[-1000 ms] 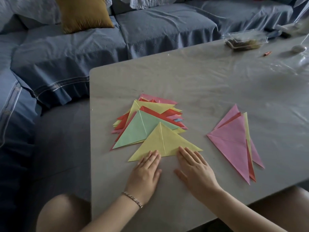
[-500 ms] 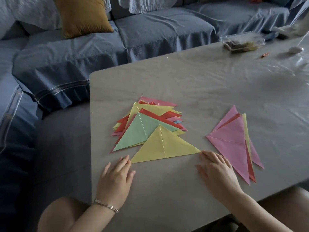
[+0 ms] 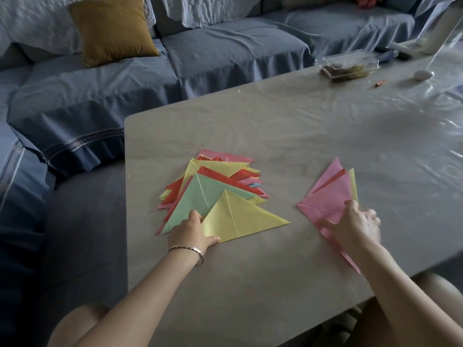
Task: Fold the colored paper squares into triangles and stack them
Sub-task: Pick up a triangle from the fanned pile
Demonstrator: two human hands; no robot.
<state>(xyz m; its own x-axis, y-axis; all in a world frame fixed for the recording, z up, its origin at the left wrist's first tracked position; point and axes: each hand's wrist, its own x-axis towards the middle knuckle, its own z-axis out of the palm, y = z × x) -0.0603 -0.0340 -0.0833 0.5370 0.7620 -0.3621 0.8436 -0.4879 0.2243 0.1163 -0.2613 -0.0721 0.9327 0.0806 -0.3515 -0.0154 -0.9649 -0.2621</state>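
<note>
Legible text, labels, brands, numbers, signs: none. Folded paper triangles (image 3: 226, 196), counter (image 3: 300, 136) and clear plastic box (image 3: 348, 65) carry no readable markings.

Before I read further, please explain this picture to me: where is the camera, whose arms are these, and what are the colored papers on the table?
There is no machine here. A person wears one wide-angle camera on the head, so you look forward and down at their own two bare arms.

They sit at a grey table, with a blue sofa and a mustard cushion behind it.

On the table lie two groups of papers folded into triangles. The big pile holds many colors, with a yellow triangle at the front. The left hand, with a bracelet on the wrist, rests on the near left corner of this triangle. The right hand presses on the smaller stack, which is mostly pink.

Neither hand lifts anything. Far back stands a clear plastic box; its contents are too unclear to name.
</note>
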